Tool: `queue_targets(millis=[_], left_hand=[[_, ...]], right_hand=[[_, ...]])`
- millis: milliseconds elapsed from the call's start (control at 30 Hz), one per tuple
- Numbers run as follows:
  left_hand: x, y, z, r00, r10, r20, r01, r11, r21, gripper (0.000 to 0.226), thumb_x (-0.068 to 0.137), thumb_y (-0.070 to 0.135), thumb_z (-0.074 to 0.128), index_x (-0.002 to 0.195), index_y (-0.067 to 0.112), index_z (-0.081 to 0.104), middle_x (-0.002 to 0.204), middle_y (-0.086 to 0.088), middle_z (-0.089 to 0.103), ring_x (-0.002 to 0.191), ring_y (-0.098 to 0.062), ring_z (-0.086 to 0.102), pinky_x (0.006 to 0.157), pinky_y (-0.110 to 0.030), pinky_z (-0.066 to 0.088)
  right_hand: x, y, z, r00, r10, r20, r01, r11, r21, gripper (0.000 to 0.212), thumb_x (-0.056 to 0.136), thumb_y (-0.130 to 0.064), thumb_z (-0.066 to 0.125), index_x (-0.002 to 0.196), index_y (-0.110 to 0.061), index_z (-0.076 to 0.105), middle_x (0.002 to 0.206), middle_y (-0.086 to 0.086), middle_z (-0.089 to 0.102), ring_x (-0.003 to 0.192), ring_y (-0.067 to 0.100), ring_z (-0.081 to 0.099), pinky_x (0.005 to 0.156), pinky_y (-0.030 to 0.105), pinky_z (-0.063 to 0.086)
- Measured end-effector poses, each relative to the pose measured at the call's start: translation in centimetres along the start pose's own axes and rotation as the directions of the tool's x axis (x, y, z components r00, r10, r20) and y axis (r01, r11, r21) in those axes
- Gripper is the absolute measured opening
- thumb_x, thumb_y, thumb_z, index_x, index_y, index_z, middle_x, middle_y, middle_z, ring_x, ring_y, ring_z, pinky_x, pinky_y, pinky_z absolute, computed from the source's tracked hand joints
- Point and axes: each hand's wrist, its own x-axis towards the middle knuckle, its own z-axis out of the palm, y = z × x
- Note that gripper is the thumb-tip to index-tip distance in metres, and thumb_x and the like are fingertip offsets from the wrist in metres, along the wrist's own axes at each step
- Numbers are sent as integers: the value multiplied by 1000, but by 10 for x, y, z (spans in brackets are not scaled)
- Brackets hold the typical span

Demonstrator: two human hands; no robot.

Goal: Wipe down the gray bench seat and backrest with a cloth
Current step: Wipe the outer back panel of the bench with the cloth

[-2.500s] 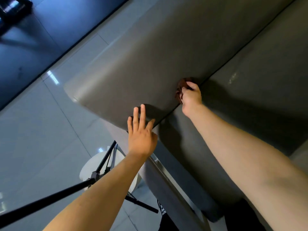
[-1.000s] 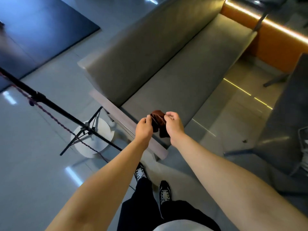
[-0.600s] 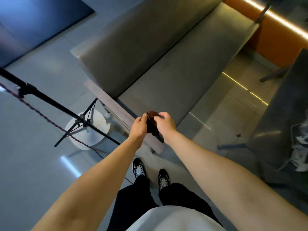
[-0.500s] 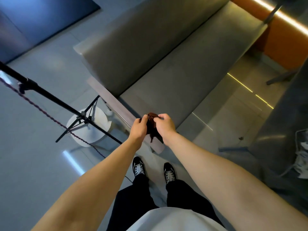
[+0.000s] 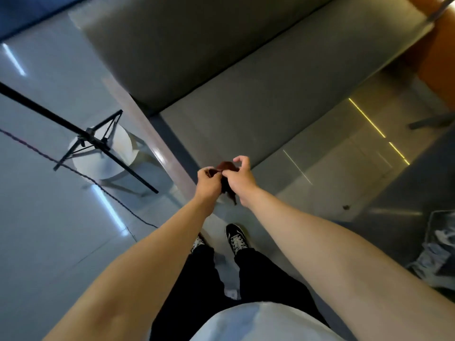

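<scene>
A small dark brown cloth [image 5: 226, 168] is bunched between both hands, held in the air in front of the near end of the gray bench. My left hand [image 5: 209, 184] pinches its left side and my right hand [image 5: 240, 182] grips its right side, with a tail of cloth hanging below. The bench seat [image 5: 283, 94] runs up and to the right, and the backrest [image 5: 184, 45] rises along its left side. Neither hand touches the bench.
A black light stand [image 5: 96, 141] with a white round base [image 5: 108, 153] and a cable stands on the glossy floor at left. I stand on the floor in black shoes [image 5: 235, 238]. An orange wall [image 5: 440, 57] is at top right; another person's jeans and shoes [image 5: 438, 244] are at right.
I have stepped back from the bench and stood up. My right hand lifted the cloth off the seat crease, my left hand left the backrest, and both now hold the cloth together.
</scene>
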Motion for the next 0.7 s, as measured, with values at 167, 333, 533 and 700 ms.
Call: queue_targets(millis=[167,333,533,700], left_hand=[[49,-3,46,994,-106,28,107,994,-18,16,101,21,46,116,21,54,102,-18,69,73,-31,65,63,-49,58],[126,-17,73,998,-28,47,23,994,108,25,101,8,42,113,22,59,102,-12,69,88,-29,67,87,-52,59],[246,-85,63,995,-78,55,15,696,717,56,106,25,42,159,31,25,170,-2,3,156,-35,1,125,-48,5],[285,-153,55,997,-35,68,-34,591,806,72,105,23,44,163,27,2,169,-1,-19,154,-33,-16,125,-45,2]], right_hand=[[64,19,-22,996,-63,-56,56,993,-106,21,98,-10,57,104,-28,47,112,5,62,99,25,63,82,39,58],[155,44,-30,970,-165,-176,125,967,-222,24,95,-4,55,95,-27,54,105,1,67,98,25,64,86,41,56],[298,86,-50,945,-223,-240,133,931,-341,28,98,-7,54,119,-21,67,127,10,62,116,28,61,105,45,50],[359,113,-24,958,-245,-152,157,887,-435,34,102,-10,53,132,-18,66,138,10,55,126,28,55,112,38,42]])
